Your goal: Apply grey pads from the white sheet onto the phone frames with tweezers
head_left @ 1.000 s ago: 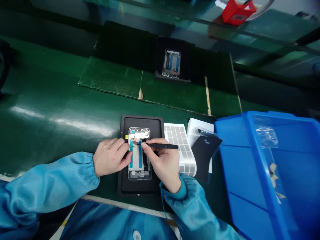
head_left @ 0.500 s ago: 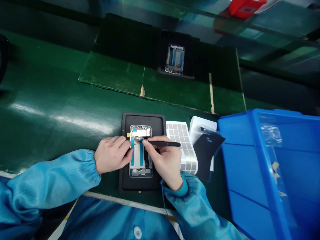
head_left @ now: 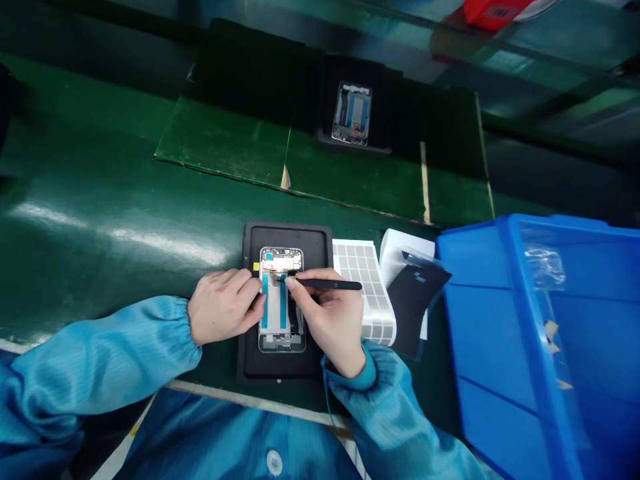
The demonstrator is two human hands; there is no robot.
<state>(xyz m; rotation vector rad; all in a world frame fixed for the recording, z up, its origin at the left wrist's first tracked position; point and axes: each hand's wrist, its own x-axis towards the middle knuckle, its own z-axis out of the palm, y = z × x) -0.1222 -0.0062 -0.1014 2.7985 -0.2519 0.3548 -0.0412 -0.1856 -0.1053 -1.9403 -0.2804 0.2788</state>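
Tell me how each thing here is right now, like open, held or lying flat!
Left hand, pressing against the frame's edge
Right hand, pinching the tweezers
Black tweezers, held, tip over the phone frame
Phone frame, lying flat
Black mat, lying flat under the frame
Sheet of grey squares, lying flat
Blue plastic bin, open, no lid on
Second phone frame, lying on a farther black mat

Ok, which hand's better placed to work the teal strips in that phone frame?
Right, probably: the right hand holds a slim black tool, tip over the teal strips. The left hand just presses the phone frame's edge.
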